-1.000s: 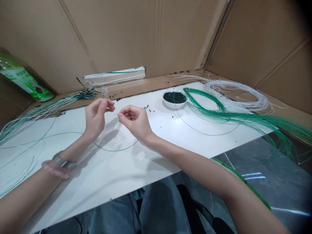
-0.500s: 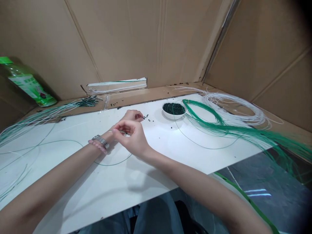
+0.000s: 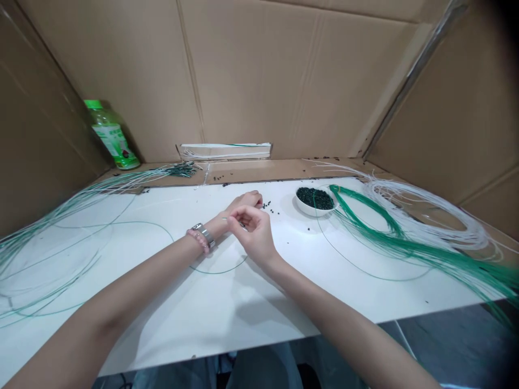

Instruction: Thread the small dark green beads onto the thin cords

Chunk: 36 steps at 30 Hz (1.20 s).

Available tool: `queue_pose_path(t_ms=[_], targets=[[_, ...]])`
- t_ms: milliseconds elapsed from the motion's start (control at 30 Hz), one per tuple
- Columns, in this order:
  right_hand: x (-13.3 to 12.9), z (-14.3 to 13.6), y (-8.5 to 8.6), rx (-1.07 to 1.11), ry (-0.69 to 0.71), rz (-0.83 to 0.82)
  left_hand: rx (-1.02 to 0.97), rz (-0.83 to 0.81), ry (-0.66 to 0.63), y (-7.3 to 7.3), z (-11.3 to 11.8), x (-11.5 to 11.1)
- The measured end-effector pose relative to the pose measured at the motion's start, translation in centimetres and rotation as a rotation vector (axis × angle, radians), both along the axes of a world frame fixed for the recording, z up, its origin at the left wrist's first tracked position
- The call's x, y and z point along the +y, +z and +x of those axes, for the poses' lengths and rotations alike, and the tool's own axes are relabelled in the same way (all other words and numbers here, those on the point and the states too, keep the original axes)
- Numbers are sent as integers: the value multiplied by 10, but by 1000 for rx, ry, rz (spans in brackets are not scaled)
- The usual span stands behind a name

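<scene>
My right hand [image 3: 256, 231] is closed in a pinch on a thin green cord [image 3: 217, 272]; a short end shows at its fingertips, and a loop hangs in front over the table. Just behind it, my left hand [image 3: 245, 202] rests low over the white board, fingers curled down beside a few loose dark beads [image 3: 271, 207]. Whatever lies under those left fingertips is hidden. On the left wrist are a metal watch band and a pink bracelet. A white bowl [image 3: 314, 212] full of dark green beads stands to the right of both hands.
Right of the bowl lie a green cord bundle [image 3: 389, 219] and a coil of white cord [image 3: 472, 229]. Beaded strands [image 3: 182, 169] stretch along the left side. A green-capped bottle [image 3: 115, 143] leans in the back left corner. Cardboard walls [image 3: 251, 75] enclose the white board [image 3: 178, 319].
The view has swung left, so everything sits further right in the picture. Both hands keep nearly the same pose; the right still pinches the green cord.
</scene>
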State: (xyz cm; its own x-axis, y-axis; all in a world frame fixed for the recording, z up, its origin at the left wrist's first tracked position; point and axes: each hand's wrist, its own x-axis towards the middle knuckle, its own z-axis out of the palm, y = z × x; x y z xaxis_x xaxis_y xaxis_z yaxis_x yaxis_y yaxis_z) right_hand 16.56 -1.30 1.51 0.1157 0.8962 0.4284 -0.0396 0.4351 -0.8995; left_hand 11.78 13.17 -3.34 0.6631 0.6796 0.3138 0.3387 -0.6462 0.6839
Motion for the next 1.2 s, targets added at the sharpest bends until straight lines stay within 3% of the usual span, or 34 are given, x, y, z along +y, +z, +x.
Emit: queue_pose_path(t_ms=[167,367,500,633,1000,1200], targets=[[0,3,0,-29,-15,4,-101,-68,55,25,-13,-13],[-3,2,0,-57,-30,25,-360,-311,107,51,-62,-59],[-7,0,-1,-88,-33,40,-465,-488,146,48,-90,-91],[-9,-1,-2,-136,-51,53,-523,-610,160,45,-104,-109],[-18,1,-7,-298,-89,115,-632,-881,74,31,-110,-126],[-22,1,-6,-333,-61,152,-749,-1014,91,37,-111,-133]])
